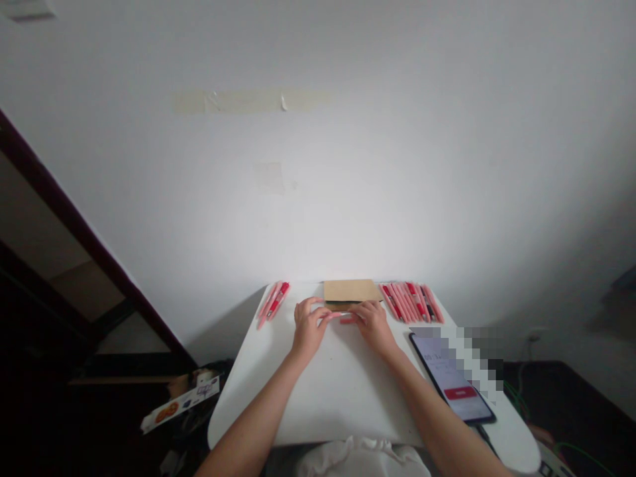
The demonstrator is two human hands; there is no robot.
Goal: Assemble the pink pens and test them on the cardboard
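Observation:
My left hand (309,326) and my right hand (372,324) are close together over the far middle of the table. Their fingertips pinch a slim pink-and-white pen (342,314) from its two ends, held roughly level. Just below it, by my right fingers, is a short pink piece (346,321); whether it is held or lying down I cannot tell. Behind my hands sits a brown cardboard box (352,289), its front dark along the edge. Fingers partly hide the pen's ends.
Pink and red pens (274,303) lie to the left on the white table (342,391). A row of several pink, red and dark pens (411,302) lies right of the box. Near my right forearm rests a lit phone (454,381). The wall (318,225) rises behind.

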